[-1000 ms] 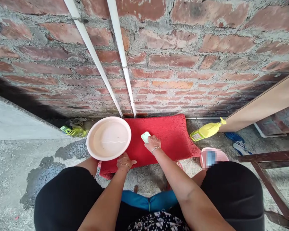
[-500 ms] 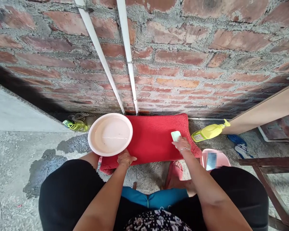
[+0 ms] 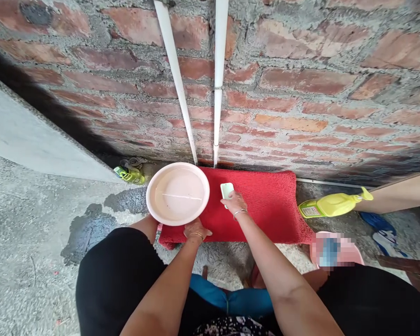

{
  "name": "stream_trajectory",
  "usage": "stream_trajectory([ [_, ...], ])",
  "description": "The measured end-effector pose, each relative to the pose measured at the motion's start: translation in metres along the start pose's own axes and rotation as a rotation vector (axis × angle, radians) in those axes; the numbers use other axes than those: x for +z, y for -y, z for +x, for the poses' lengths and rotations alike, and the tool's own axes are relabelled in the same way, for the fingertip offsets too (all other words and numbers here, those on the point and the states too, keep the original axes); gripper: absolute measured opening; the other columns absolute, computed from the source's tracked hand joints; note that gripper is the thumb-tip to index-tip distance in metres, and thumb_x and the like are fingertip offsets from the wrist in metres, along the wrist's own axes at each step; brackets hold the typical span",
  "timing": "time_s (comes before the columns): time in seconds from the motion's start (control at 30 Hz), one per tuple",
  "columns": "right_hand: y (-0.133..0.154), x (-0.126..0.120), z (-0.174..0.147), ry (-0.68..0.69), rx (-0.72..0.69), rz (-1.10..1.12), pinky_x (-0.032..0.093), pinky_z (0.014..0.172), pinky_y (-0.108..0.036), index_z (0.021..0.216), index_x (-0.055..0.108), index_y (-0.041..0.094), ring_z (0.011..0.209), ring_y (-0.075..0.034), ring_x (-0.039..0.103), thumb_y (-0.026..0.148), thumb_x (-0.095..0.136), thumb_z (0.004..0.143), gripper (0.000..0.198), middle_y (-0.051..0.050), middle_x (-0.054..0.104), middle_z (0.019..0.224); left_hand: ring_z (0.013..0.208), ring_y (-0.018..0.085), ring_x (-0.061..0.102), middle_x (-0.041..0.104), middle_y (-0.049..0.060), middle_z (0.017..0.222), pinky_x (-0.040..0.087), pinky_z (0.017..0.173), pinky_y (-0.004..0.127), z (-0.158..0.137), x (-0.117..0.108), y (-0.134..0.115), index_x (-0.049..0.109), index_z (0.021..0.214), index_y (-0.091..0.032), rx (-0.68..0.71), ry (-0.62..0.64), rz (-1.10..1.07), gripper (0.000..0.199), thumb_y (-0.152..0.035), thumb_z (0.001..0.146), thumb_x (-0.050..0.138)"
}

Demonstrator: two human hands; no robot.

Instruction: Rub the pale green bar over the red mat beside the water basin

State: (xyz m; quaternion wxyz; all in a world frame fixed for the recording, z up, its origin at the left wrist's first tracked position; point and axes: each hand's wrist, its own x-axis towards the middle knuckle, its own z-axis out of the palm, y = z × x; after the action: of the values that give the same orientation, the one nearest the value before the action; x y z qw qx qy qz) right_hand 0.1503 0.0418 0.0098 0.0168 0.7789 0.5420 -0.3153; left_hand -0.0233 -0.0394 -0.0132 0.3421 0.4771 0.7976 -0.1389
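A red textured mat (image 3: 259, 200) lies draped over a low support in front of me. On its left end stands a pale pink basin (image 3: 177, 214) with water in it. My right hand (image 3: 237, 203) grips a pale green scrubbing brush (image 3: 226, 189), held down on the mat to the right of the basin; its underside is hidden. At the mat's front edge, just below the basin's rim, rests my left hand (image 3: 198, 229). Its thumb is stretched out to the right, and the rim partly covers the other fingers.
Beyond the mat's right end lies a yellow pump bottle (image 3: 336, 204), with a pink tub (image 3: 353, 249) nearer me. A small yellow-green bottle (image 3: 133, 176) is left of the basin. Behind rises a brick wall (image 3: 287, 84) with two white pipes (image 3: 218, 93). Wet patches (image 3: 87, 231) mark the concrete.
My right hand has slid the brush leftward across the mat, from near its right end to close by the basin. My left hand stays at the mat's edge. The view has shifted.
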Motion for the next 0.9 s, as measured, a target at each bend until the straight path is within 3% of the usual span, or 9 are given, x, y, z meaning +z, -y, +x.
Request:
stream_trajectory([
  [0.13,0.041,0.022,0.002,0.029,-0.182,-0.114,0.042,0.077,-0.03,0.107,0.052,0.024,0.098,-0.021,0.054,0.048,0.063,0.069,0.046,-0.007,0.051,0.112,0.11,0.037,0.051,0.058,0.014,0.12,0.046,0.081,0.044,0.001,-0.002,-0.002,0.052,0.117,-0.023,-0.001,0.012,-0.007,0.09,-0.048,0.036,0.082],
  [0.27,0.035,0.018,0.004,0.008,-0.225,-0.184,0.042,0.077,-0.03,0.108,0.052,0.024,0.098,-0.022,0.054,0.049,0.062,0.069,0.048,-0.008,0.049,0.113,0.112,0.037,0.051,0.058,0.013,0.121,0.047,0.082,0.043,0.004,-0.001,-0.001,0.052,0.117,-0.024,0.0,0.031,0.004,0.092,-0.049,0.035,0.082],
  [0.37,-0.003,-0.003,0.01,-0.026,-0.12,-0.194,0.042,0.078,-0.03,0.11,0.052,0.025,0.097,-0.021,0.055,0.052,0.062,0.069,0.05,-0.007,0.049,0.111,0.114,0.037,0.049,0.056,0.011,0.124,0.046,0.085,0.043,0.006,0.001,0.001,0.052,0.118,-0.025,0.005,0.019,0.004,0.092,-0.049,0.035,0.082],
  [0.57,-0.122,-0.068,0.013,-0.099,0.278,-0.121,0.043,0.079,-0.035,0.111,0.053,0.022,0.097,-0.024,0.057,0.055,0.058,0.071,0.052,-0.012,0.049,0.113,0.112,0.035,0.051,0.055,0.012,0.125,0.046,0.085,0.042,0.005,0.001,0.002,0.049,0.121,-0.025,-0.005,0.012,0.01,0.094,-0.047,0.036,0.082],
  [0.67,-0.156,-0.089,0.009,-0.14,0.438,-0.09,0.042,0.08,-0.039,0.113,0.053,0.02,0.1,-0.028,0.056,0.057,0.056,0.072,0.055,-0.015,0.049,0.113,0.113,0.035,0.051,0.056,0.012,0.124,0.046,0.084,0.041,0.004,0.0,0.001,0.05,0.121,-0.024,-0.008,0.015,0.012,0.093,-0.048,0.037,0.081],
  [0.77,-0.145,-0.088,0.006,-0.178,0.387,-0.032,0.042,0.082,-0.037,0.109,0.054,0.021,0.098,-0.026,0.056,0.058,0.057,0.071,0.053,-0.014,0.05,0.111,0.113,0.034,0.05,0.055,0.011,0.126,0.046,0.084,0.041,0.004,0.001,0.0,0.049,0.122,-0.025,-0.004,0.015,0.009,0.095,-0.049,0.036,0.081],
  [0.9,-0.071,-0.051,0.008,-0.149,0.103,0.022,0.042,0.08,-0.031,0.102,0.056,0.024,0.095,-0.021,0.057,0.057,0.059,0.07,0.046,-0.008,0.053,0.107,0.114,0.035,0.049,0.053,0.011,0.128,0.046,0.085,0.041,0.005,0.002,0.0,0.049,0.123,-0.026,-0.012,0.011,0.012,0.096,-0.048,0.035,0.082],
])
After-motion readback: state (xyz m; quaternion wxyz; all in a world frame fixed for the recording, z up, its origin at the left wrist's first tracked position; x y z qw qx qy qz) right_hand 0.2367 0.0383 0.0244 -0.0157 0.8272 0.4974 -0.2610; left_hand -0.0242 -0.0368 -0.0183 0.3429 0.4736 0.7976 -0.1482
